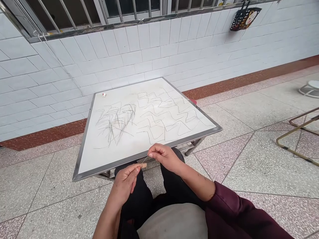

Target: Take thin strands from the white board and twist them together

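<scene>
My left hand point(126, 182) is closed in a pinch on a small tan, flat piece point(144, 165), possibly wood, at the table's near edge. A thin wire point(145, 159) runs from that piece up to my right hand point(165, 157), whose thumb and forefinger pinch its end. On the white table point(119, 157) lies a messy heap of thin dark wires point(116, 121) at the left. Several wires bent into zigzags point(169, 114) are spread over the right half.
A small white and red object point(104, 95) stands in the table's far left corner. Behind are a tiled wall point(149, 54) and a barred window. A dotted bag point(245, 19) hangs at upper right. Metal chair legs point(286, 144) and a round stool point(310, 88) are to the right.
</scene>
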{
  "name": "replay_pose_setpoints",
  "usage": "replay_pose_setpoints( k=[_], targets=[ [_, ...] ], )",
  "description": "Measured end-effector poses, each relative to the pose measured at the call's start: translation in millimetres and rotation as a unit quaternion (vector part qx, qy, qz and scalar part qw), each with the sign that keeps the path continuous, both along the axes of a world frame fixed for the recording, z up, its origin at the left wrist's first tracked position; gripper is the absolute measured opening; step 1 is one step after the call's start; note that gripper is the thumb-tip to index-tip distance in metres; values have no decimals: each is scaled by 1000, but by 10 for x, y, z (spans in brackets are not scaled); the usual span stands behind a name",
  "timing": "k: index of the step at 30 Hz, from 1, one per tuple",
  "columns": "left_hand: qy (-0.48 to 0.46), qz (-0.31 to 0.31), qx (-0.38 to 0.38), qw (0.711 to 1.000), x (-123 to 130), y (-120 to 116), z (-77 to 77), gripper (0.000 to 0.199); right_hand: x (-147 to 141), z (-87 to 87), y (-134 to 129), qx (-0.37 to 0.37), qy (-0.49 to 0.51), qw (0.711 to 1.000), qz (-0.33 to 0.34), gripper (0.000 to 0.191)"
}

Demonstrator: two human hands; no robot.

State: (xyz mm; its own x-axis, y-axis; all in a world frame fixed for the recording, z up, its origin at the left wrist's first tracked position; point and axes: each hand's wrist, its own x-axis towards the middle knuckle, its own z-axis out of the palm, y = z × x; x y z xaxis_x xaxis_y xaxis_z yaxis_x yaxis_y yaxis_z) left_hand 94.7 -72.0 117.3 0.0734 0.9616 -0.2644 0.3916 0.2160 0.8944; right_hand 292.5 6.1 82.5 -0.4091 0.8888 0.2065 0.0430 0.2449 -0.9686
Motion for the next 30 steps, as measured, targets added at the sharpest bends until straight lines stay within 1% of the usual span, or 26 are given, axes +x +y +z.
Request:
replay_pose_setpoints(
  k=[5, 10, 14, 16, 18, 19, 21, 22, 23, 25, 27, 30],
  targets=[
    [34, -14, -5, 999, -56, 3, 41, 54, -23, -14, -1, -23, -11, 1000, -15, 13],
    [53, -37, 2, 998, -67, -11, 41, 51, -38, -37, -24, -31, -13, 999, -8, 12],
    [56, -25, 0, 998, -128, -69, 70, 49, -15, -80, -13, -42, -9, 999, -4, 12],
    [42, -5, -20, 999, -235, -106, 97, 49, 41, -95, 32, -51, 1, 998, -36, 12],
    [20, 44, -20, 999, -363, -129, 117, 50, 109, -95, 80, -71, 26, 994, -80, 15],
    [8, 82, -3, 997, -411, -131, 121, 51, 133, -89, 94, -86, 44, 991, -93, 17],
    [-9, 141, 48, 989, -429, -116, 111, 48, 140, -72, 89, -120, 84, 986, -84, 22],
    [-14, 148, 66, 987, -388, -100, 95, 46, 121, -63, 67, -134, 103, 983, -68, 23],
    [-20, 139, 75, 987, -315, -80, 71, 46, 89, -55, 36, -145, 121, 981, -52, 24],
    [-55, 106, 89, 989, -105, -34, -1, 46, 8, -42, -42, -159, 143, 976, -27, 25],
    [-124, 124, 109, 979, 116, 13, -92, 45, -66, -26, -117, -159, 146, 976, -17, 25],
    [-209, 188, 143, 949, 316, 62, -217, 38, -124, 9, -191, -149, 132, 980, -18, 26]
  ],
)
